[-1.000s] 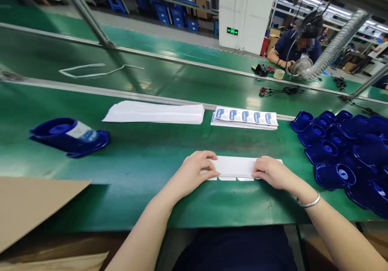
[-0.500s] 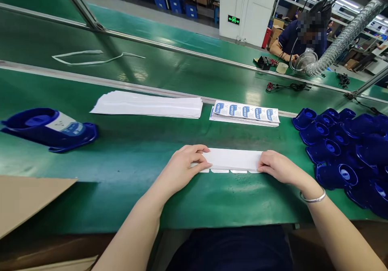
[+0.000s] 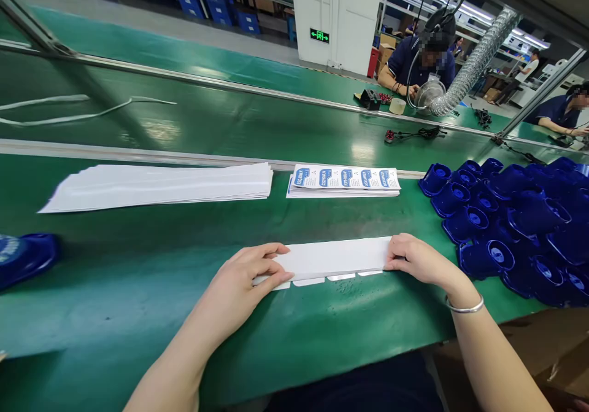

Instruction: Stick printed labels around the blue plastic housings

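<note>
A long white strip of label backing paper (image 3: 335,257) lies on the green belt in front of me, with small white label tabs showing under its near edge. My left hand (image 3: 246,279) pinches its left end, thumb on top. My right hand (image 3: 414,258), with a silver bracelet on the wrist, grips the right end with curled fingers. Behind the strip lie a stack of printed blue-and-white label sheets (image 3: 345,180) and a fanned stack of blank white strips (image 3: 161,185).
A heap of several dark blue plastic housings (image 3: 510,215) fills the right of the belt. One more blue housing (image 3: 23,255) sits at the far left. A metal rail (image 3: 138,153) divides the belts. Other people (image 3: 414,62) work at the far side beside a silver flexible duct (image 3: 473,62).
The view has swung right, so the lone blue housing has slid to the left edge. Both hands stay on the strip's ends, which now lies slightly tilted.
</note>
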Demonstrator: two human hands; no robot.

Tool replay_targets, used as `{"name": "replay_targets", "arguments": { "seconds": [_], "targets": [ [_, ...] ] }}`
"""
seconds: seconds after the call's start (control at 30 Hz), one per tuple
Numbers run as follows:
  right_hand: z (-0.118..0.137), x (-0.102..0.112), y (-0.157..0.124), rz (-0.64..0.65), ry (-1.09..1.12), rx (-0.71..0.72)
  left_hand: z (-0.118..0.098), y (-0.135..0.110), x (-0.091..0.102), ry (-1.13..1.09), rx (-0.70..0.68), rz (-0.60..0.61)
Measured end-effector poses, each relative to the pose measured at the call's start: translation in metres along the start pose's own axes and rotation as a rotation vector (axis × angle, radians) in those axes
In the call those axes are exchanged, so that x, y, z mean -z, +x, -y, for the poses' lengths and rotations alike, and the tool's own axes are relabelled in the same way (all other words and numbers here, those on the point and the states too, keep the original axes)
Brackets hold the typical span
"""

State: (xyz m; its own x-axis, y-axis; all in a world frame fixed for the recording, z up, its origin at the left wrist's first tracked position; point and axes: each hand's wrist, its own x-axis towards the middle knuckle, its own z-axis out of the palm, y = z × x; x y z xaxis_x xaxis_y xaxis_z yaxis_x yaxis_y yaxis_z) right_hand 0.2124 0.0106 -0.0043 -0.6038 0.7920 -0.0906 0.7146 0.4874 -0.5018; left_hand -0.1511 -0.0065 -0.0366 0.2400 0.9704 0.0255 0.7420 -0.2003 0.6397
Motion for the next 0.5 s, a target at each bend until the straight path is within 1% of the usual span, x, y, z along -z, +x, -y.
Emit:
{"name": "replay_targets", "arguments": {
  "seconds": [0.2,0.5],
  "targets": [
    [-0.004,-0.005,0.008,-0.060,0.012,-0.088,0.001,0.002,0.001,0.007,0.027,0.020],
    [-0.014,-0.002,-0.009,0.011,0.206,-0.007,-0.001,0.001,0.000,-0.004,0.037,0.018]
  ]
}}
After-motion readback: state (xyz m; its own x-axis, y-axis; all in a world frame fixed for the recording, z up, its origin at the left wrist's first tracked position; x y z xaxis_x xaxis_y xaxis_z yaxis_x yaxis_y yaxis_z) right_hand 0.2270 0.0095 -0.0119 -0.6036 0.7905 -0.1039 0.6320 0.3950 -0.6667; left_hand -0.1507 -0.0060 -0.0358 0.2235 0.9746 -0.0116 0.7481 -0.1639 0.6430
